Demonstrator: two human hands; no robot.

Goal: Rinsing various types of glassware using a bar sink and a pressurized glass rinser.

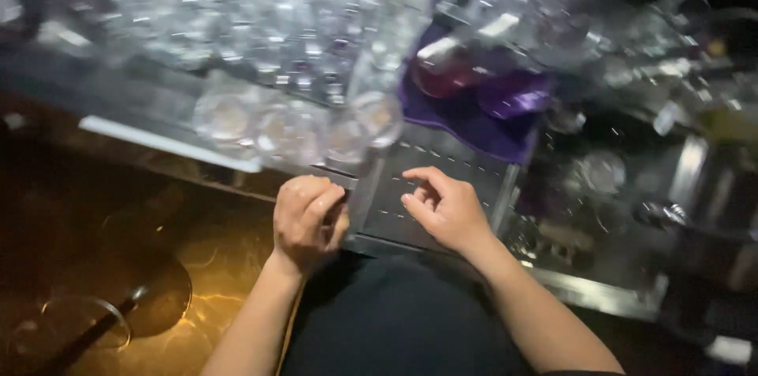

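Left hand (306, 218) curled loosely at the mat's (442, 175) edge; right hand (447, 206) hovers half-curled, empty; glasses (292, 127) crowd beyond.

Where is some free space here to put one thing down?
Free: the perforated metal tray between the right hand and the purple cloth. Crowded: the upturned glasses beyond the left hand, and the blurred clutter right.

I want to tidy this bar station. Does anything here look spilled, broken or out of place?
Nothing clearly does. The glasses stand in rows, and a purple cloth lies crumpled behind the slotted tray. Both hands, left and right, are empty. The picture is blurred, so small spills could be missed.
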